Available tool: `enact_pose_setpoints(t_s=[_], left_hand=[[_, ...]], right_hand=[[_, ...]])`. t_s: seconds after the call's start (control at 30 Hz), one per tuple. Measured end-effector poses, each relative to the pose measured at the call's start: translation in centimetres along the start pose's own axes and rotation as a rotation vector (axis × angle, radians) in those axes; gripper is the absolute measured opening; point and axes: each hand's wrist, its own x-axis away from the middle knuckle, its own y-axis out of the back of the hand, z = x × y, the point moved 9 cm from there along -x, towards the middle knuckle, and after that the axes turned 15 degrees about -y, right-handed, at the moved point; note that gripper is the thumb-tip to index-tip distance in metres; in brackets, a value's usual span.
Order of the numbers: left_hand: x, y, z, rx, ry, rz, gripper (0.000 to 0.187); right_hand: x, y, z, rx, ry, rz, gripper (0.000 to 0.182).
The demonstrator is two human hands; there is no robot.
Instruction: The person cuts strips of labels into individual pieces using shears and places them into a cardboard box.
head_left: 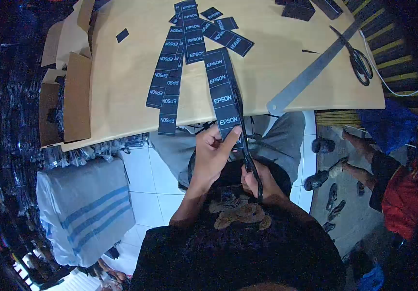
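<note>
My left hand [212,156] pinches the near end of a black strip of EPSON labels [222,99], thumb on top. The strip reaches forward over the table edge onto the tabletop. My right hand [256,182] is closed around the handles of black scissors [250,167], whose dark blades lie along the strip's right edge. Whether the blades are apart is hard to make out. Beyond the strip, more EPSON label strips [170,72] lie overlapping, one of them [193,34] on top. Several shorter label pieces [228,36] rest to their right.
On the table [121,97] are a metal ruler [311,75], a second pair of scissors [359,63] and black pieces [298,9] at the back. An open cardboard box [77,102] stands at the left edge. A white blue-striped sack [88,208] is below; another person's legs [364,167] show at right.
</note>
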Motion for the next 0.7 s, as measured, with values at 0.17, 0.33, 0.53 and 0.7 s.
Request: enact_pose_setpoints(t_s=[0.17,0.33,0.53,0.7], left_hand=[[0.3,0.1,0.0,-0.019,-0.003,0.022,0.008],[0.7,0.2,0.8,-0.026,0.024,0.036,0.008],[0.7,0.2,0.2,-0.059,0.012,0.046,0.01],[-0.1,0.2,-0.8,-0.051,-0.028,0.021,0.015]], right_hand=[[0.2,0.0,1.2,-0.028,0.042,0.011,0.023],[0.0,0.1,1.4,-0.017,0.057,-0.005,0.021],[0.2,0.2,0.9,0.011,0.006,-0.033,0.02],[0.2,0.4,0.8,-0.019,0.027,-0.037,0.019]])
